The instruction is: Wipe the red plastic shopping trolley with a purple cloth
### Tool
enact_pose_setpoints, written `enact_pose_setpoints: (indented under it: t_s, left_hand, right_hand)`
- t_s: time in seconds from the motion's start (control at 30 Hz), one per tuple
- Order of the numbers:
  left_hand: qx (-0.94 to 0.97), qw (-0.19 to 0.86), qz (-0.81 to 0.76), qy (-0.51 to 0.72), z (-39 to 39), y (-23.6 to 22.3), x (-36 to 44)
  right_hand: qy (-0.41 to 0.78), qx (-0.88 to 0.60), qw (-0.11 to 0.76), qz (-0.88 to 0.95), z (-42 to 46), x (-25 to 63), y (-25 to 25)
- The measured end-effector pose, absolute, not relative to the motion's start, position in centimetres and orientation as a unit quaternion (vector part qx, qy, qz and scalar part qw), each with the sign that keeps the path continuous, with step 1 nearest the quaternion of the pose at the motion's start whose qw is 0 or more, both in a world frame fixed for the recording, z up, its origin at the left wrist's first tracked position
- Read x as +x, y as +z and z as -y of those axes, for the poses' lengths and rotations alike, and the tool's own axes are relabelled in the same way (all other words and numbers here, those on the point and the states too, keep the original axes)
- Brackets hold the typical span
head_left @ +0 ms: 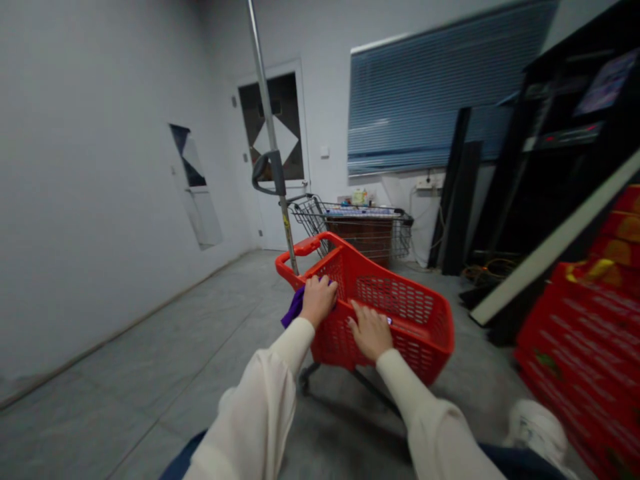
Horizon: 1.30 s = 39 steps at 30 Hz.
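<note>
A red plastic shopping cart [345, 333] stands in front of me on a dark metal frame, its push handle at the far left. My left hand [320, 300] is closed over a purple cloth [294, 308], pressing it on the near rim by the handle end. Part of the cloth hangs outside the basket. Further right along the same rim, my right hand [373, 331] grips the cart's edge, fingers over the top and thumb on the outer side. A small bright item [389, 321] shows just beyond the right hand; its kind is unclear.
A metal pole [270, 127] with a grey grip rises behind the cart handle. Beyond stands a black wire cart [403, 230] by a brown cabinet [363, 240]. Red printed boxes [580, 347] and a leaning pale board [555, 247] occupy the right. A white wall [100, 167] bounds the left.
</note>
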<state>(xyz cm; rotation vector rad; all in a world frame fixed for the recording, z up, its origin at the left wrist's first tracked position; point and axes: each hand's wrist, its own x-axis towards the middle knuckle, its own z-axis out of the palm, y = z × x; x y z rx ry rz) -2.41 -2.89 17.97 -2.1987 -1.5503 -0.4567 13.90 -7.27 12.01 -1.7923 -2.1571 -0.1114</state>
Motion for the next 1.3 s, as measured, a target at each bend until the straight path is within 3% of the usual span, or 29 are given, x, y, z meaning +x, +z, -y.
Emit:
enact_pose_setpoints:
  t_s: [0.2, 0.33, 0.53, 0.8, 1.07, 1.3]
  left_hand:
    - [-0.848, 0.186, 0.485, -0.103, 3.1, 19.5, -2.9]
    - [-0.819, 0.204, 0.526, -0.104, 2.4, 21.0, -5.2]
    - [-0.796, 0.216, 0.553, -0.115, 3.3, 19.4, -2.5]
    - [-0.837, 0.175, 0.513, -0.076, 1.8, 20.8, -3.4]
    - [-0.793, 0.166, 0.562, -0.167, 2.6, 18.6, -2.7]
    - [-0.826, 0.148, 0.524, -0.144, 3.6, 17.7, 0.1]
  right_hand:
    - [-0.040, -0.629, 0.160, 0.759, 8.8, 14.4, 12.6]
    - [-0.037, -0.643, 0.170, 0.746, 9.5, 14.0, 12.6]
    - [-0.032, -0.653, 0.205, 0.729, 9.6, 12.8, 12.3]
    - [-0.023, -0.647, 0.134, 0.750, 10.4, 17.4, 13.0]
    - [-0.083, -0.649, 0.130, 0.745, 10.5, 16.9, 11.7]
    - [0.041, -0.579, 0.049, 0.813, 9.9, 19.6, 14.4]
